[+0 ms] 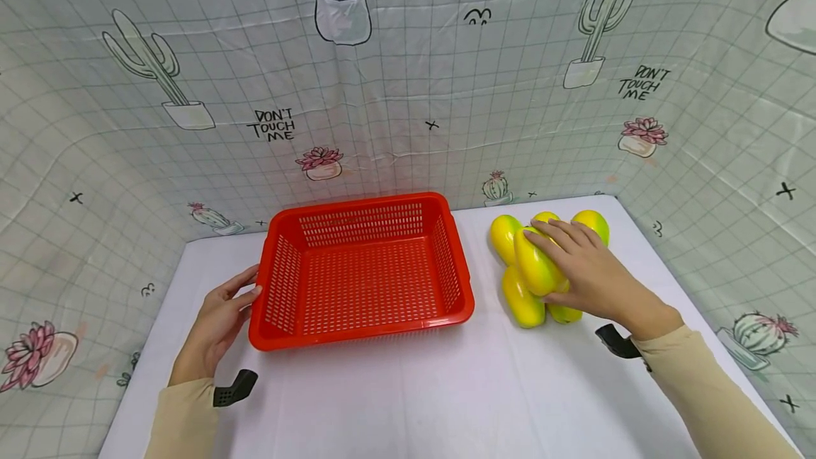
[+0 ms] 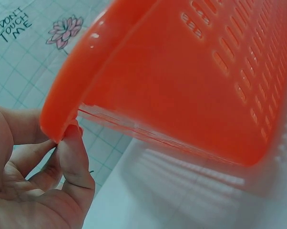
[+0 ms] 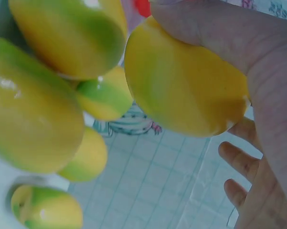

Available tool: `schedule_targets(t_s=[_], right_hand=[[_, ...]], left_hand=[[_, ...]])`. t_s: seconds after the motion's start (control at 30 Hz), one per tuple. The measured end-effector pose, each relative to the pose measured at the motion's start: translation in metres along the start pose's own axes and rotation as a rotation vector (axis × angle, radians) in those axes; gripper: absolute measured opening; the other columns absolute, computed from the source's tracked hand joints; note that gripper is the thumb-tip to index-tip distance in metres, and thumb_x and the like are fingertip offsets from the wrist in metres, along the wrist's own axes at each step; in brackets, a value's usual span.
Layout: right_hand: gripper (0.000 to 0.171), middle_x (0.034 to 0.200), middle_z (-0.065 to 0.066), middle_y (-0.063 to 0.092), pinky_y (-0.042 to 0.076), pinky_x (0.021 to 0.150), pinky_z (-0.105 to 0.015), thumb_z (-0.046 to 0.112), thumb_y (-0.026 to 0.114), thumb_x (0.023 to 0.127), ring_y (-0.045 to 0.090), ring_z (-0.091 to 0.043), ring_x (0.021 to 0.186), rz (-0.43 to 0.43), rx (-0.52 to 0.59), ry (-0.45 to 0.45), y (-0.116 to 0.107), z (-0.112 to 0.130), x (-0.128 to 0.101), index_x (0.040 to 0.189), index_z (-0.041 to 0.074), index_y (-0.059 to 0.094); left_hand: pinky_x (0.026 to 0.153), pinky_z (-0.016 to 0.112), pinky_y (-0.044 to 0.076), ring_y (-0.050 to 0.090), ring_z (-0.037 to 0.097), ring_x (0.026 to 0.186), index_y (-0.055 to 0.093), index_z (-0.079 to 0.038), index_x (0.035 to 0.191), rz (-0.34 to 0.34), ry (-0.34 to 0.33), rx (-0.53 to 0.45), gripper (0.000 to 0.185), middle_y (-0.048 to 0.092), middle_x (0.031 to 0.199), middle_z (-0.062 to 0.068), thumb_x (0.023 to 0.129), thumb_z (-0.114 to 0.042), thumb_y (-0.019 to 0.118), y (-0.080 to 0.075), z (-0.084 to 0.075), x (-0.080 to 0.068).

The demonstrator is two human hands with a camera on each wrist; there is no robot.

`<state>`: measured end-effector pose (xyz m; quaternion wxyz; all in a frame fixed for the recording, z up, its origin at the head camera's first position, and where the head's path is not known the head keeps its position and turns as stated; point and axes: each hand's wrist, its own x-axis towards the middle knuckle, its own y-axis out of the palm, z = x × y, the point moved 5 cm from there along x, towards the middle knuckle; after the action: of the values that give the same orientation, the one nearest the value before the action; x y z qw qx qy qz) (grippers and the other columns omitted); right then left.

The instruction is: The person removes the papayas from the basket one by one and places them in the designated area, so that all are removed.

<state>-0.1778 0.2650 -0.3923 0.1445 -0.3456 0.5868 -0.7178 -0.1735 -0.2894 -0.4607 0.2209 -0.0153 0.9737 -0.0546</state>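
Note:
A red plastic basket (image 1: 370, 282) with slotted walls stands on the white table. At its left side my left hand (image 1: 219, 321) pinches the rim (image 2: 62, 95), with thumb and fingers meeting at the edge in the left wrist view. To the right of the basket, my right hand (image 1: 589, 271) grips a yellow-green mango (image 1: 537, 261) above a group of others. In the right wrist view the thumb lies along one side of that held mango (image 3: 186, 81). Other mangoes, such as one at the front (image 1: 523, 299) and one at the back right (image 1: 593, 224), lie around it, partly hidden by the hand.
A grid-patterned cloth (image 1: 395, 91) with cactus drawings rises behind and beside the table (image 1: 446, 402). Black wrist-worn pieces (image 1: 234, 388) stick out near both sleeves.

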Motion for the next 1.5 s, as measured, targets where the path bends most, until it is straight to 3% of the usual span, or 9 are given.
schedule_targets(t_s=[0.43,0.73,0.97,1.13,1.5], right_hand=[[0.111,0.154,-0.025,0.046,0.026,0.122,-0.065,0.017,0.105,0.056,0.041,-0.050,0.136,-0.032,0.001,0.124,-0.017,-0.027,-0.036,0.151,0.000,0.049],[0.112,0.151,-0.027,0.047,0.036,0.103,-0.078,0.015,0.105,0.053,0.043,-0.054,0.132,-0.057,0.040,0.211,-0.017,-0.049,-0.065,0.149,0.000,0.049],[0.111,0.150,-0.030,0.046,0.032,0.107,-0.078,0.012,0.104,0.054,0.041,-0.056,0.130,-0.019,0.044,0.271,-0.015,-0.060,-0.084,0.150,-0.002,0.048],[0.113,0.151,-0.030,0.046,0.033,0.103,-0.081,0.011,0.105,0.056,0.040,-0.057,0.130,0.040,0.062,0.325,-0.004,-0.067,-0.096,0.152,0.000,0.046],[0.110,0.148,-0.031,0.049,0.040,0.095,-0.077,0.015,0.104,0.055,0.046,-0.056,0.126,0.082,0.070,0.289,0.015,-0.073,-0.109,0.148,-0.003,0.049]], left_hand=[[0.093,0.013,0.052,0.053,0.003,0.114,0.025,-0.014,0.169,0.001,0.012,-0.010,0.063,0.030,0.165,0.009,0.112,-0.018,0.052,0.000,0.002,-0.001],[0.092,0.014,0.052,0.054,0.003,0.113,0.026,-0.013,0.169,0.007,0.025,-0.010,0.062,0.033,0.161,0.008,0.112,-0.018,0.051,0.000,0.001,-0.001],[0.092,0.013,0.052,0.053,0.004,0.115,0.027,-0.013,0.169,-0.001,0.022,-0.014,0.062,0.037,0.156,0.005,0.112,-0.017,0.052,-0.001,0.001,-0.001],[0.093,0.013,0.052,0.054,0.003,0.114,0.026,-0.013,0.169,0.007,0.027,-0.019,0.062,0.035,0.159,0.006,0.112,-0.017,0.051,0.000,0.000,-0.001],[0.092,0.014,0.053,0.056,0.002,0.111,0.027,-0.014,0.169,0.011,0.027,-0.045,0.062,0.035,0.160,0.006,0.112,-0.019,0.052,-0.001,0.001,0.002]])
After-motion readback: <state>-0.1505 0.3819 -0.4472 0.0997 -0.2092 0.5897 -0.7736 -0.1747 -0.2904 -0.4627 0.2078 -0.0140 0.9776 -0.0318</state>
